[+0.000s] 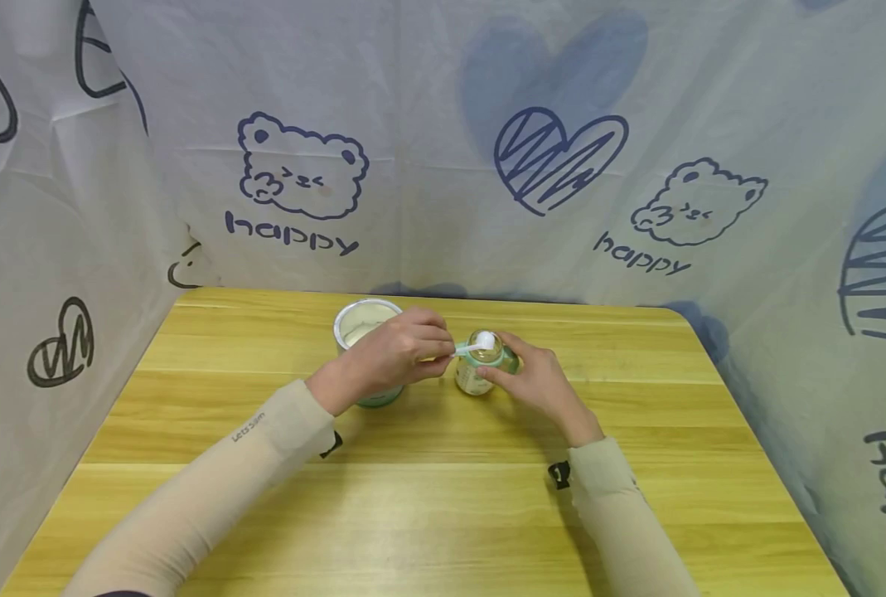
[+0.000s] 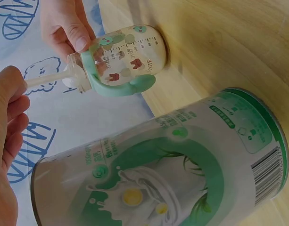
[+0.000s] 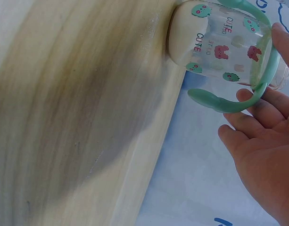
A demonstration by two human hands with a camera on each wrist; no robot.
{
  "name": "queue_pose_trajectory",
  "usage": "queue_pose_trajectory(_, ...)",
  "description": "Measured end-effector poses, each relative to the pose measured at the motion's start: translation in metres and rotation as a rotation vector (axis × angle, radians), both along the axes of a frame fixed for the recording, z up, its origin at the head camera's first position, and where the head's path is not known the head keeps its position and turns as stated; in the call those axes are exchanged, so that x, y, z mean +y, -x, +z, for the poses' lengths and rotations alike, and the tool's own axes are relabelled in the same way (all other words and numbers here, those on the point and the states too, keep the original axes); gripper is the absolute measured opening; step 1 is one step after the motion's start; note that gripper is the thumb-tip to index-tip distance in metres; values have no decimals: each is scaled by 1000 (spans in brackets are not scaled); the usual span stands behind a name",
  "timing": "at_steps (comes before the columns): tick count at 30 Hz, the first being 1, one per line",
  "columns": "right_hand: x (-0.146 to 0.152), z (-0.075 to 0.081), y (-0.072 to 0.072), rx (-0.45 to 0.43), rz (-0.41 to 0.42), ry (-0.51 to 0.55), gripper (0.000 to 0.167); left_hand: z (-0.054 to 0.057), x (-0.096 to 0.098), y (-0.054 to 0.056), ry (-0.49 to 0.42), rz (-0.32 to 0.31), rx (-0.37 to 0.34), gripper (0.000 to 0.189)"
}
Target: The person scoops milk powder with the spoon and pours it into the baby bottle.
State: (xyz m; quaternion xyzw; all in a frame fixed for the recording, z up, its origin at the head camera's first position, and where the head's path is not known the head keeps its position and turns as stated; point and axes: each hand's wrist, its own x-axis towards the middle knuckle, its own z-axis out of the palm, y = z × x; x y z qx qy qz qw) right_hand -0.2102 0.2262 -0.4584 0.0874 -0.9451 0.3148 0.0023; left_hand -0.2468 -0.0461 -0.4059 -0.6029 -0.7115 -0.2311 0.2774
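My left hand [image 1: 405,347] pinches the thin handle of a white scoop [image 1: 469,349]. Its bowl, with white powder in it, is over the mouth of a clear baby bottle [image 1: 474,380]. The bottle stands upright on the table, printed with small pictures and fitted with green handles [image 3: 257,94]. My right hand [image 1: 538,380] holds it near the neck, thumb and fingers on opposite sides. A pale layer shows at the bottle's base in the right wrist view. Beside it, under my left hand, stands an open milk powder can [image 2: 149,160] with pale powder inside.
The wooden table [image 1: 443,506] ends at the back against a printed white cloth [image 1: 428,166], which also hangs at both sides. The tall can is close to the bottle, on its left.
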Motion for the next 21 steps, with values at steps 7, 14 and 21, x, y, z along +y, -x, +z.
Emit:
queue_pose_trajectory(7,0,-1,-1,7,2,4,81,-4,-2,1,-58,45,-197,7)
queue_pose_trajectory(14,0,-1,-1,5,-4,-1,81,0,-4,2,-206,149,-425,5)
queue_pose_trajectory(21,0,1,-2,-1,0,3,82,4,-3,-1,-327,287,-722,8)
